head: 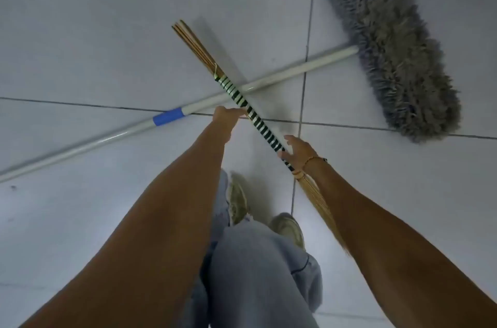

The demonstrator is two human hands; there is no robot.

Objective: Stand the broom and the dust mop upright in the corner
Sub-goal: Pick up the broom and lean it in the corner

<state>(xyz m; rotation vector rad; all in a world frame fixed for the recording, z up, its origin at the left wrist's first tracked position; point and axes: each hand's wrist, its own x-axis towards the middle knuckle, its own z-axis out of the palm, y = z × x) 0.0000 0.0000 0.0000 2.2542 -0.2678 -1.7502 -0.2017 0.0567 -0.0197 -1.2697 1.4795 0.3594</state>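
Pale floor tiles [107, 32] with dark grout lines filling the view, no corner showing anywhere. Lying flat across them: the dust mop [390, 45], white pole running down-left with a blue tape band [168, 117], shaggy grey head up at the right. Crossing over that pole, the stick broom [250, 110], green-and-white wrapped handle, bristles trailing behind the right forearm. Gripping the wrap with both hands: left hand [228, 115] closing on it higher up, right hand [297, 151] curling loosely round the lower end, fingers partly spread (bracelet at the wrist). Probably lifting the broom first, mop untouched. Next: tipping it vertical, carrying it to the corner, then coming back for the mop.
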